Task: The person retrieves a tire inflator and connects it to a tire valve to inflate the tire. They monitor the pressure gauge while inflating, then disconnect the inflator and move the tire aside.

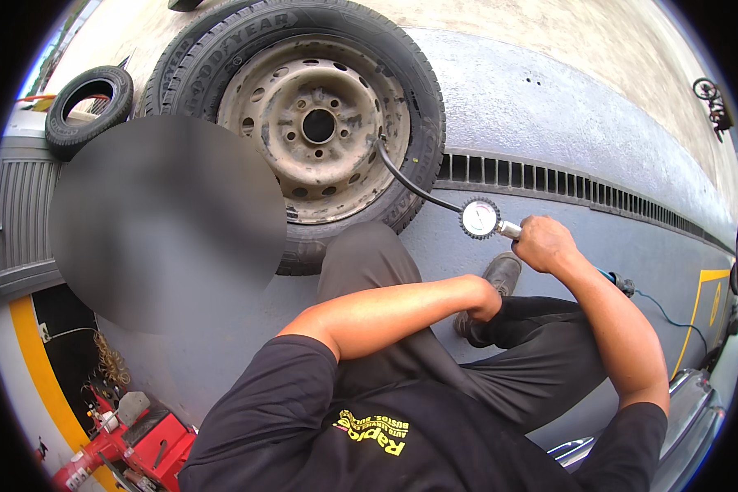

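Right of the wheel point(336, 160), my right fingers point(526, 232) grip the gauge point(480, 218), hose point(410, 180) best unstrained; left hand point(487, 300): grip I cannot tell.

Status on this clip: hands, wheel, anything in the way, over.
Right hand gripping gauge by its handle. Left hand near shoe, partly hidden. Hose runs from gauge to wheel. Blurred patch hides wheel's lower left.

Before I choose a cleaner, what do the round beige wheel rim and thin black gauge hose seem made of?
Beige wheel rim: probably painted steel, dull, with dark scuffs. Thin black gauge hose: likely smooth rubber or plastic, given its flexible curve.
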